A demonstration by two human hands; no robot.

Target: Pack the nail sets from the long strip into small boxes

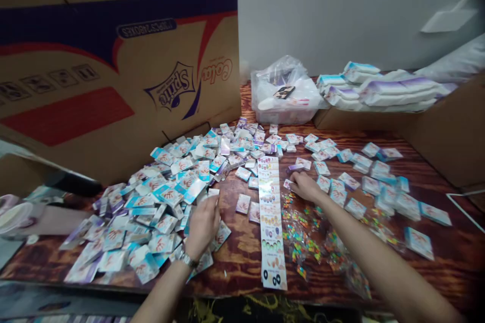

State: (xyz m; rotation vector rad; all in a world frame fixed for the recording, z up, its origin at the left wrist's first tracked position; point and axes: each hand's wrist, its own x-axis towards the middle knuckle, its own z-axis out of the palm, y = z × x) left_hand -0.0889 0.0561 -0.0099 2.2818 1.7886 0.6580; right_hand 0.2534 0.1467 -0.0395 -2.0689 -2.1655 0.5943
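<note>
My left hand (203, 223), with a watch at the wrist, reaches to the right edge of a large heap of small white, blue and purple boxes (166, 194). Its fingers bend at a white box there; whether they grip it is hidden. My right hand (303, 185) is closed around something small at a small purple-and-white box (288, 184), right of a long printed strip (271, 222). Below that hand lie small clear packets with colourful pieces (299, 237). Two boxes (243, 204) lie between the left hand and the strip.
A big cardboard box (113, 70) stands at the back left. Behind the boxes is a plastic-lined tub (284, 106); wrapped packs (397, 92) rest on cardboard at the back right. More small boxes (379, 186) spread over the wooden table (235, 272) to the right.
</note>
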